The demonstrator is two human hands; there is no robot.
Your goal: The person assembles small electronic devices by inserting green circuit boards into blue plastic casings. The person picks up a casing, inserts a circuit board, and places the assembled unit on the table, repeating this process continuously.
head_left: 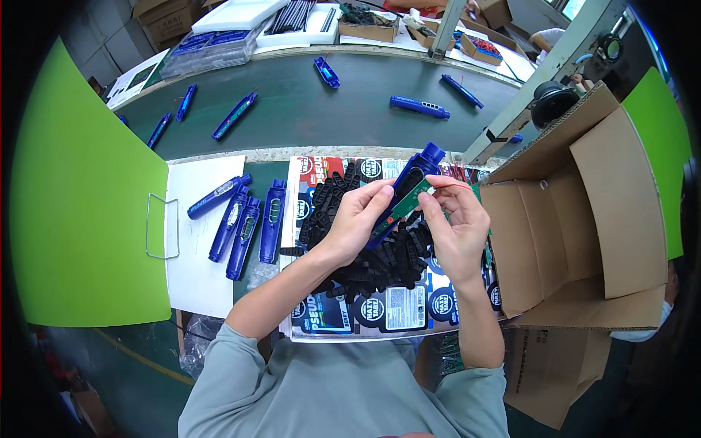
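Note:
My left hand (355,223) is closed round a long blue plastic housing (432,154), tilted with its narrow neck toward the far right. In my right hand (458,237), the thumb and fingers pinch a narrow green circuit board (413,204) with a red wire (454,185). The board lies along the housing's open side; whether it is seated there I cannot tell. Beneath both hands spreads a heap of small black ribbed parts (380,266). Several more blue housings (272,220) lie to the left of my left forearm.
A printed sheet (339,330) covers the work surface. At right an open cardboard box (621,190) stands close to my right arm. Beyond runs a green conveyor belt (350,109) carrying scattered blue housings (420,106). A lime-green panel (87,204) rises at left; a metal post (540,80) stands far right.

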